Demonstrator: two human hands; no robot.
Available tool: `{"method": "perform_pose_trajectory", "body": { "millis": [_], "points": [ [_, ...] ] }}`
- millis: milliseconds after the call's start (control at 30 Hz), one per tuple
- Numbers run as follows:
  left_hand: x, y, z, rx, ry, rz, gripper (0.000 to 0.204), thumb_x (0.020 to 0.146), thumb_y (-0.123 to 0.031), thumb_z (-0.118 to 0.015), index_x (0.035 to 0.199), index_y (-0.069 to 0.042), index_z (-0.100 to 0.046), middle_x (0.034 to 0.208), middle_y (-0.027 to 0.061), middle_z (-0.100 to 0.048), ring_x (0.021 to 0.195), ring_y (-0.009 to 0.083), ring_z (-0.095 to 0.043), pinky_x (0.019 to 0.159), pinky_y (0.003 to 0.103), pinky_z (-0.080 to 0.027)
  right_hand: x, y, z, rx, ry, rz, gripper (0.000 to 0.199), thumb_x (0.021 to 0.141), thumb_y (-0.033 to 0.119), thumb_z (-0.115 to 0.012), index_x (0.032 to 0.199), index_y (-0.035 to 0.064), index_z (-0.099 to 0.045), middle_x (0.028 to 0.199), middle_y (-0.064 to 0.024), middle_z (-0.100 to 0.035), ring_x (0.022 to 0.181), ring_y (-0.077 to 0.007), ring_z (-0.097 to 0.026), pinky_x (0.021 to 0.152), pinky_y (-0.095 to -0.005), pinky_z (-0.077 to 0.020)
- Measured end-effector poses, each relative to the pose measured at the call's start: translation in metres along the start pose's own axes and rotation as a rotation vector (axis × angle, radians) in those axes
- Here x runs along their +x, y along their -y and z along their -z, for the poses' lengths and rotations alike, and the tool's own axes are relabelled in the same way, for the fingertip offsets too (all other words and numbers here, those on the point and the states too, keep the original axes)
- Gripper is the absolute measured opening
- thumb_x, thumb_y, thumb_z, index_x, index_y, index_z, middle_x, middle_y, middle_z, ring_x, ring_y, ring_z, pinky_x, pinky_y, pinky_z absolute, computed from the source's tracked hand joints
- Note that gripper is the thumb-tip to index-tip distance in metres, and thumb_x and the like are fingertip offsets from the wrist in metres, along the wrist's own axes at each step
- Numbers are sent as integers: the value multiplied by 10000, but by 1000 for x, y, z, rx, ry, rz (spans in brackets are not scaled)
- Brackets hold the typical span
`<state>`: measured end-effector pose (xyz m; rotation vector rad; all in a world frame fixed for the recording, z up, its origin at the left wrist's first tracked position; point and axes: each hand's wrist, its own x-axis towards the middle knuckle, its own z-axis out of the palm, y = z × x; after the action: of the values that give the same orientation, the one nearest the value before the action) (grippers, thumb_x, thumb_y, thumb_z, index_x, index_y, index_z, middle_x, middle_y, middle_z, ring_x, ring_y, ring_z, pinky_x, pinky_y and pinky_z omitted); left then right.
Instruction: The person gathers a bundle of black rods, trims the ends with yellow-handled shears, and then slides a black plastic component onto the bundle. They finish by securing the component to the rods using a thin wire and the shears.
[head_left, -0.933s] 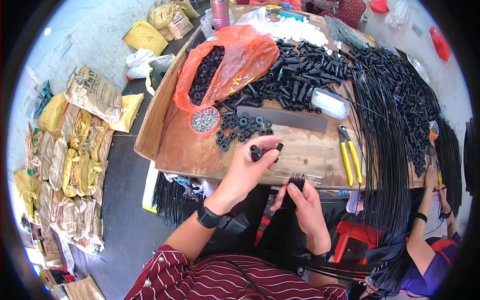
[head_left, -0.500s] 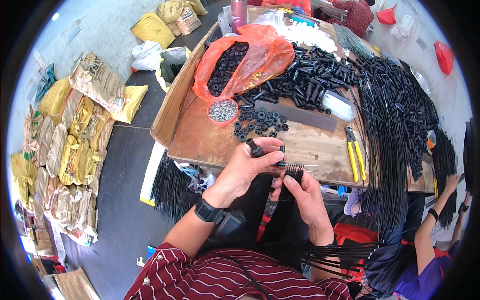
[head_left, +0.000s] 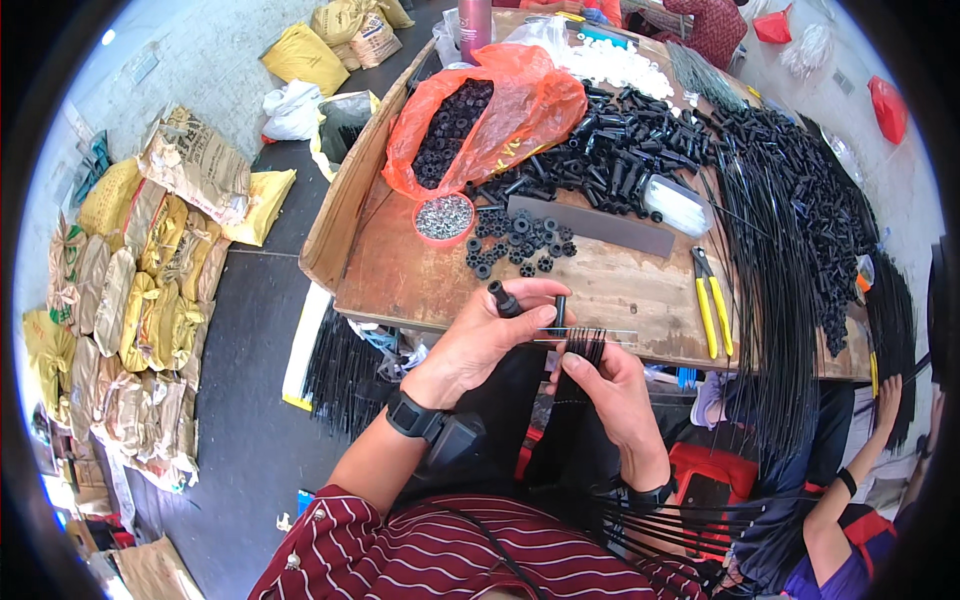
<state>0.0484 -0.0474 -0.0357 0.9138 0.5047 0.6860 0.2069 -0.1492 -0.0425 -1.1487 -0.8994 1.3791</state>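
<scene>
My left hand (head_left: 478, 338) is closed around a stepped black plastic sleeve (head_left: 504, 298), whose open end points up past my thumb. By its fingertips stands a slimmer black tube (head_left: 559, 313). In my right hand (head_left: 612, 388), a row of thin black cables (head_left: 585, 345) is pinched between thumb and fingers, their ends side by side. Fine metal wires (head_left: 612, 331) run crosswise at those ends, between my two hands. Long black strands (head_left: 690, 518) hang over my right forearm. Both hands are just off the table's front edge.
The wooden table (head_left: 400, 270) bears black rings (head_left: 520, 240), a bowl of small metal parts (head_left: 444, 218), a red plastic bag (head_left: 540, 100), heaped black sleeves (head_left: 630, 150), a grey bar (head_left: 592, 228) and yellow-handled pliers (head_left: 713, 305). A co-worker's arm (head_left: 850, 475) reaches in at right.
My hands stay nearly in place, both keeping their hold; the slim tube shows more of its length. At right, the co-worker's arm has shifted left and downward.
</scene>
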Motion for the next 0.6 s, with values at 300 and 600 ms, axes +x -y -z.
{"method": "perform_pose_trajectory", "body": {
  "millis": [300,600],
  "points": [
    [-1,-3,-3,33,4,1,297,903,-104,-626,1183,-23,-574,1034,123,-652,977,193,-628,875,344,-508,-1,-2,3,9,-5,6,189,917,140,-614,1020,-18,-602,819,-47,-640,737,-111,-610,700,-253,-504],
    [2,4,6,-67,55,14,297,905,-97,-618,1188,-22,-570,1036,130,-652,978,201,-630,862,336,-512,-3,8,-5,10,-6,-2,199,917,148,-618,1024,-19,-604,815,-46,-646,729,-113,-614,696,-250,-504]
  ]
}}
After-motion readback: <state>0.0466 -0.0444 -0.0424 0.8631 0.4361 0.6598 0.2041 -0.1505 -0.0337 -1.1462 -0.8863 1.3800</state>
